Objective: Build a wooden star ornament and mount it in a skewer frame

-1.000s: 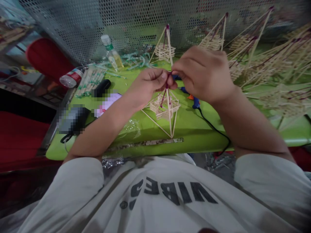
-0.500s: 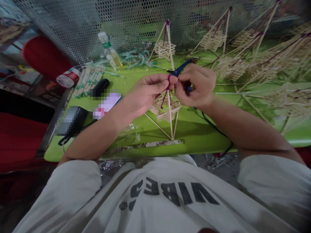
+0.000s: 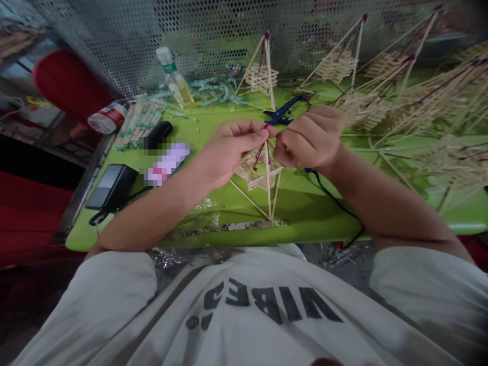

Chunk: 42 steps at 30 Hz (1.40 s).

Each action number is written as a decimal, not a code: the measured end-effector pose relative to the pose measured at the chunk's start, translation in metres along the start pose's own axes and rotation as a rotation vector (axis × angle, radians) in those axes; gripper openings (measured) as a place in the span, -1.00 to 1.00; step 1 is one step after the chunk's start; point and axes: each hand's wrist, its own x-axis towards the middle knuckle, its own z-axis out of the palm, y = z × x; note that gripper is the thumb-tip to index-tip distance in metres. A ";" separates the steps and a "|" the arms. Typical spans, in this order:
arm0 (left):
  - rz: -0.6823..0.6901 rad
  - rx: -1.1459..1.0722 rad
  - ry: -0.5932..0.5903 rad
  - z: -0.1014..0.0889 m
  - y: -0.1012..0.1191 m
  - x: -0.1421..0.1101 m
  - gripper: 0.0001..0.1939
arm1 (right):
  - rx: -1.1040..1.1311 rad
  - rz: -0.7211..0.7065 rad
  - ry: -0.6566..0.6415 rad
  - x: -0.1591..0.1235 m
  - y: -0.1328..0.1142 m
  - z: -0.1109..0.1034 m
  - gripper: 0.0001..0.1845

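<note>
My left hand (image 3: 232, 147) and my right hand (image 3: 308, 137) meet above a small pyramid of thin wooden sticks (image 3: 263, 175) that stands on the green table (image 3: 297, 203). Both hands are closed in a pinch at the pyramid's top, where a dark purple thread (image 3: 259, 152) hangs down inside it over a stacked stick lattice. Blue-handled scissors (image 3: 282, 112) lie just behind my fingers. A black cord (image 3: 335, 201) runs from under my right hand off the table's front edge.
Several finished stick pyramids (image 3: 400, 96) crowd the right and back of the table, one (image 3: 263, 71) standing at the back centre. Two bottles (image 3: 173, 76) (image 3: 107, 117), packs of sticks (image 3: 139, 124), a black adapter (image 3: 112, 185) and a ruler-like strip (image 3: 232, 227) lie left and front. Perforated metal screen behind.
My right hand has dropped and drawn in close to the left at the pyramid's top, uncovering the scissors behind. The left hand has hardly moved.
</note>
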 end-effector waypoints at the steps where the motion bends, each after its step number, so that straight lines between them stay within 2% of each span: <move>1: 0.014 0.010 -0.007 0.001 -0.002 0.000 -0.77 | -0.009 -0.029 0.014 0.000 0.001 -0.001 -0.31; 5: 0.112 0.146 0.057 0.005 -0.013 0.000 -0.84 | -0.012 -0.213 0.127 0.006 0.006 -0.011 -0.48; 8: 0.222 0.363 0.092 0.007 -0.011 -0.003 -0.87 | 0.043 -0.296 0.105 0.011 0.009 -0.019 -0.58; 10: 0.306 0.537 0.085 0.008 -0.004 -0.006 -0.89 | 0.061 -0.286 0.048 0.012 0.010 -0.024 -0.64; 13: 0.427 0.735 0.082 0.010 0.007 -0.010 -0.94 | 0.085 -0.180 -0.038 0.013 0.008 -0.028 -0.73; 15: 0.466 0.800 0.075 0.011 0.010 -0.010 -0.96 | 0.112 -0.164 0.004 0.016 0.005 -0.029 -0.72; 19: 0.535 0.893 0.084 0.012 0.006 -0.007 -0.80 | 0.131 -0.086 0.126 0.030 -0.001 -0.032 -0.73; 22: 0.572 0.884 0.074 0.010 0.001 -0.003 -0.78 | 0.219 0.042 0.093 0.040 -0.003 -0.041 -0.72; 25: 0.589 0.846 0.057 0.007 -0.006 -0.001 -0.74 | 0.452 0.113 -0.084 0.048 -0.001 -0.055 -0.69; 28: 0.595 0.813 0.067 0.004 -0.013 0.001 -0.56 | 0.598 0.153 -0.230 0.053 0.001 -0.068 -0.67; 31: 0.576 0.778 0.062 0.001 -0.018 0.003 -0.41 | 0.565 0.206 -0.295 0.057 0.000 -0.078 -0.68; 37: 0.617 0.734 0.075 0.004 -0.012 0.002 -0.37 | 0.438 0.124 -0.235 0.062 -0.009 -0.084 -0.76; 42: 0.499 0.737 0.137 0.009 -0.011 -0.004 -0.33 | 0.287 0.156 -0.374 0.065 -0.017 -0.091 -0.67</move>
